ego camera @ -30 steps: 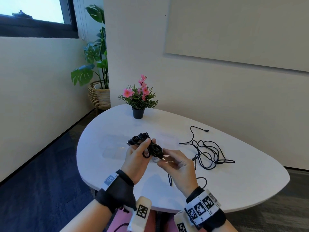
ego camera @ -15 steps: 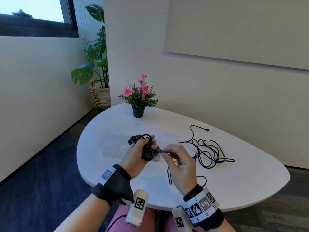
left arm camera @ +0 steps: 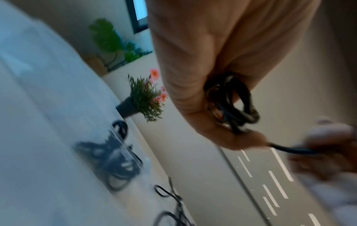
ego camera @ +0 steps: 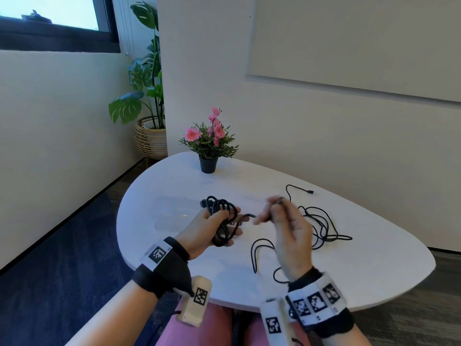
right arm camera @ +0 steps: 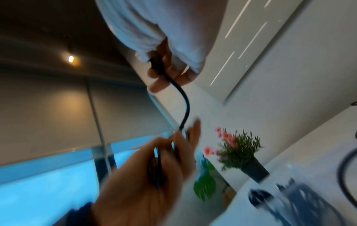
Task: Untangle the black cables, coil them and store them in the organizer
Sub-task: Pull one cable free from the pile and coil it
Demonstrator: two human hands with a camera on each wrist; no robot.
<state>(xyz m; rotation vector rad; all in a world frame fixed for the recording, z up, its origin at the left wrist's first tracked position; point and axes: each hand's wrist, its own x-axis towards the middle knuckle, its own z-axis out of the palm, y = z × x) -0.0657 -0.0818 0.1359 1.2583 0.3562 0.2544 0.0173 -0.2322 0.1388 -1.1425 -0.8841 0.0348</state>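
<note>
Coil (ego camera: 220,222) of thin round black cable in left grip (ego camera: 207,229), its loose strand pinched in right grip (ego camera: 287,231).

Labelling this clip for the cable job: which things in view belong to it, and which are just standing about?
Part of the job:
- coiled black cable, gripped by left hand
- its free end, pinched by right hand
- loose tangled black cable on white table
- clear plastic organizer

Standing about:
- pink flowers in black pot
- leafy plant in woven basket
</note>
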